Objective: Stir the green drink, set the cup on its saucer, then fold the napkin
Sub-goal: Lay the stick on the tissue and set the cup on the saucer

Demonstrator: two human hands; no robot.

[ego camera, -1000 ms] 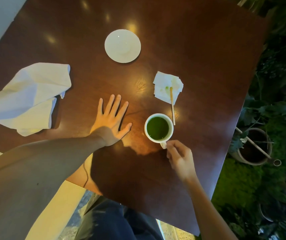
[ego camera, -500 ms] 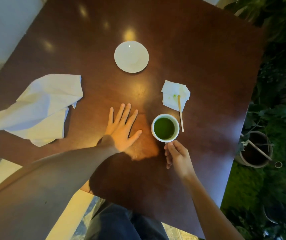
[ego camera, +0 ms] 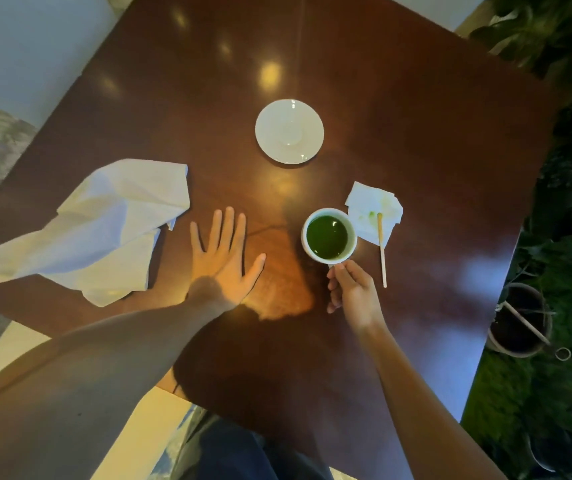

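Two edges of the dark wooden table (ego camera: 398,109) run out of the top of the view, and the person's forearms cover part of its near side. On the left lies the large white cloth napkin (ego camera: 97,230), crumpled and unfolded, just beside the left hand (ego camera: 223,258), which rests flat on the wood with fingers spread and holds nothing. Farther out, near the table's middle, sits the white saucer (ego camera: 289,131), bare and well apart from the cup. The white cup (ego camera: 328,236) of green drink stands near the right hand (ego camera: 353,292); its handle is hidden under the fingertips, which pinch it at the cup's near rim, the other fingers curled in. Whether the cup's base touches the table cannot be told from above. Just right of the cup a small paper tissue (ego camera: 371,211) with a green stain lies under the tip of a wooden stir stick (ego camera: 382,251), which lies apart from the right hand.
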